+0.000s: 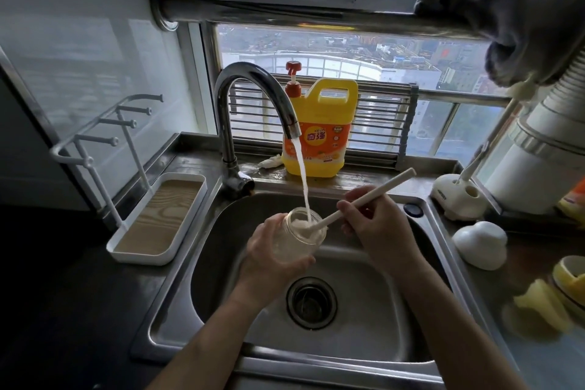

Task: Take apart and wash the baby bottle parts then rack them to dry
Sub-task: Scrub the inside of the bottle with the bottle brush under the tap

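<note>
Over the steel sink [364, 320], my left hand [269, 253] grips a clear baby bottle body [302, 239], tilted with its mouth up and to the right. Water from the curved tap [250, 104] runs straight into that mouth. My right hand [376, 228] holds the white handle of a bottle brush [380, 191], whose head is pushed into the bottle and hidden by foam. A white bottle cap [479, 245] lies on the counter to the right. Yellow bottle parts [560, 291] sit at the right edge.
A white drying rack [156, 218] with several pegs and a wood-look tray stands left of the sink. A yellow detergent jug [319, 127] with a red pump stands behind the tap. A white brush stand [457, 196] sits at the back right. The drain strainer [311, 302] is below my hands.
</note>
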